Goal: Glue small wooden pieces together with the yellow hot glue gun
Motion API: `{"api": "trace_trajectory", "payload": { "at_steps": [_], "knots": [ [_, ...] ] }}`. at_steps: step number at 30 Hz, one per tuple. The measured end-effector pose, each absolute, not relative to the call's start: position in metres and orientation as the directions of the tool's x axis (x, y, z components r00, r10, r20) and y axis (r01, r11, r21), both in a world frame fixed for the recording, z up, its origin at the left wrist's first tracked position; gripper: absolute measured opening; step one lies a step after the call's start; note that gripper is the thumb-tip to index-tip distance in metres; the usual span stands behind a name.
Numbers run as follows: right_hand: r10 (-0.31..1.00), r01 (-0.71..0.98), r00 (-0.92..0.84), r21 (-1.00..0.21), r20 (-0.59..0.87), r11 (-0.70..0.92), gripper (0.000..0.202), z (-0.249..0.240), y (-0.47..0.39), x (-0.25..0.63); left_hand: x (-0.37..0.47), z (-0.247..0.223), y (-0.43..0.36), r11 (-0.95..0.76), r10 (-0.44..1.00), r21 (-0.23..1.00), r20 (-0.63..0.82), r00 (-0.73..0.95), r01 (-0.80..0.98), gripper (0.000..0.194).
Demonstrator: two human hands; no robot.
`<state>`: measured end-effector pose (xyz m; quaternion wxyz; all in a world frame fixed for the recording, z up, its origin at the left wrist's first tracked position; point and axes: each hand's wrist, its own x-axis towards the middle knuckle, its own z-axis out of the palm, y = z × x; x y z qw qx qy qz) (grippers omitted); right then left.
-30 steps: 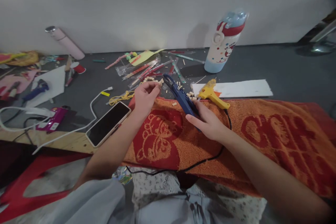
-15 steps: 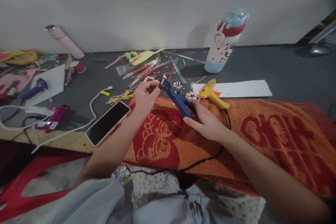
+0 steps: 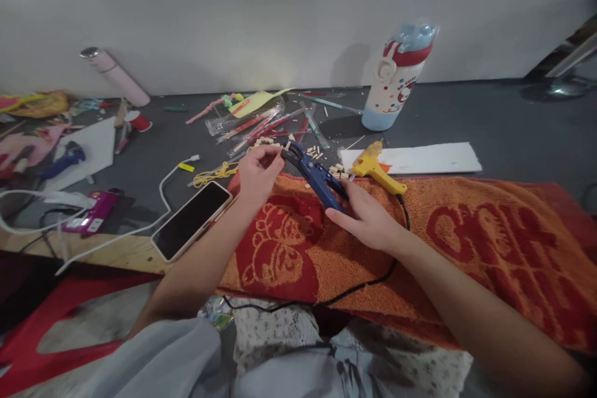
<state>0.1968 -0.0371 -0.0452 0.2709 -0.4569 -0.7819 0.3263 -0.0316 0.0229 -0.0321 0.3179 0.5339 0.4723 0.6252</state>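
A pair of blue hand shears point(image 3: 314, 177) with a black jaw is held at a slant over the towel. My right hand point(image 3: 368, 214) is wrapped round its handles. My left hand point(image 3: 261, 174) is closed in a pinch at the jaw end, where the pale tip of a small wooden stick point(image 3: 288, 145) shows. The fingers hide most of that stick. Several short cut wooden pieces point(image 3: 314, 152) lie on the table just beyond the jaw. To the right of the shears, a yellow glue gun point(image 3: 375, 168) rests partly on a white board point(image 3: 433, 158).
An orange and red towel point(image 3: 373, 273) covers the table's front edge. A phone point(image 3: 192, 221) and white cable point(image 3: 161, 189) lie left. Behind are wrapped sticks point(image 3: 261, 124), a tall bottle point(image 3: 396, 87) and a pink flask point(image 3: 116, 78). A black cord point(image 3: 354, 289) crosses the towel.
Both hands and the shears keep nearly the same place and pose. The whole view has shifted very slightly.
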Motion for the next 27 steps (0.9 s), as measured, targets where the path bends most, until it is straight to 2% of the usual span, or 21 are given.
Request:
{"api": "trace_trajectory", "payload": {
  "at_steps": [7, 19, 27],
  "knots": [
    [0.897, 0.548, -0.428, -0.759, 0.106, 0.352, 0.071, -0.0468, -0.0360, 0.1968, -0.0296, -0.0274, 0.0199, -0.374, 0.896, 0.916, 0.397, -0.200, 0.141, 0.015],
    [0.884, 0.528, -0.442, -0.754, 0.150, 0.392, 0.069, -0.0470, -0.0357, 0.1971, -0.0290, -0.0291, 0.0175, -0.395, 0.900, 0.910, 0.411, -0.144, 0.130, 0.028],
    [0.886, 0.551, -0.450, -0.746, 0.112, 0.374, 0.065, -0.0430, -0.0351, 0.1980, -0.0299, -0.0300, 0.0185, -0.407, 0.901, 0.902, 0.423, -0.103, 0.144, 0.029]
  ]
}}
